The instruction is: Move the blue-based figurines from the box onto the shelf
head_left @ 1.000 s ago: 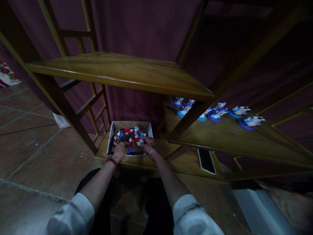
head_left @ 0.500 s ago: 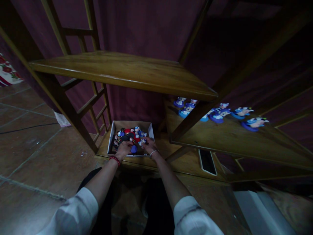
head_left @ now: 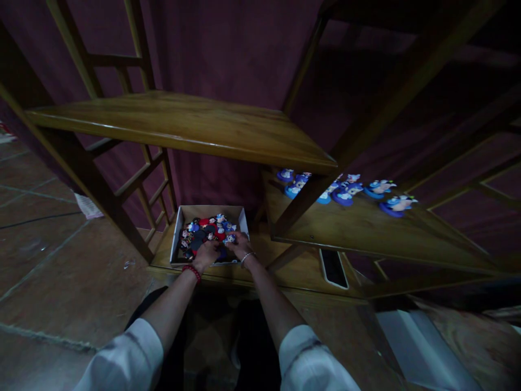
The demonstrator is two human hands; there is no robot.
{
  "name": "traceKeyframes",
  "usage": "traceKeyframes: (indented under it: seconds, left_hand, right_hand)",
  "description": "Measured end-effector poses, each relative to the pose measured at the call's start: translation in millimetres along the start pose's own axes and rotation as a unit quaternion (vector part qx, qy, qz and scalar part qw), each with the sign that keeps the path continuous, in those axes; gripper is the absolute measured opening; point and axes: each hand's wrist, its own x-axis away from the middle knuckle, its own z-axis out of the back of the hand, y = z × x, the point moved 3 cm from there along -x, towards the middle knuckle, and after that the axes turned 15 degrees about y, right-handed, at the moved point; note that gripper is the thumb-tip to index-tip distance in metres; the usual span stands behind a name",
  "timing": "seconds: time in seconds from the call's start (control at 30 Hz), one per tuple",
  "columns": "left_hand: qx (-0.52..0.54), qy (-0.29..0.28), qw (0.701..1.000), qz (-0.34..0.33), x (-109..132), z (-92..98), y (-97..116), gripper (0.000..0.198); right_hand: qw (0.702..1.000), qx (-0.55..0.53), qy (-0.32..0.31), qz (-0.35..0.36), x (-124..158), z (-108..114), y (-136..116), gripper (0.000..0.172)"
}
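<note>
A shallow cardboard box (head_left: 175, 244) holds a jumble of small figurines, some black and red, others blue, purple and white. My right hand (head_left: 241, 247) is closed at the box's right side, thumb and fingers on a purple-and-white figurine (head_left: 230, 239). Inside the front of the box, my left hand (head_left: 207, 254) has its fingers bent together; what they grip is hidden. A purple-blue piece (head_left: 222, 252) lies right by its fingertips, partly covered. Black-and-red figurines (head_left: 186, 239) lie along the left side of the box.
The box sits on the low board of a wooden shelf unit, under an upper shelf (head_left: 179, 122). Several blue-and-purple figurines (head_left: 345, 193) stand on the right shelf (head_left: 366, 233), behind a slanting post. Below that shelf lies a white-edged dark tray or device (head_left: 334, 269).
The view has swung slightly, so the shelves appear further left. My left fingers have come down over the purple-blue piece, which is now more hidden. My right hand stays at the purple-and-white figurine.
</note>
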Motion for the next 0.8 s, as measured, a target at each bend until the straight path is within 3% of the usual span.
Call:
traceKeyframes:
  seconds: [0.23,0.53,0.8]
  left_hand:
    - [0.006,-0.006,1.0,-0.017,-5,-2.7,0,0.025]
    - [0.078,-0.015,0.996,0.029,-9,-11.0,-7,0.027]
    - [0.082,-0.011,0.995,0.049,-11,-14.6,-13,0.024]
  right_hand:
    - [1.0,0.018,0.0,-0.012,2,0,-2,0.033]
    - [1.0,0.016,-0.008,-0.009,0,0,0,0.034]
    - [1.0,0.017,0.008,0.001,0,-1,2,0.033]
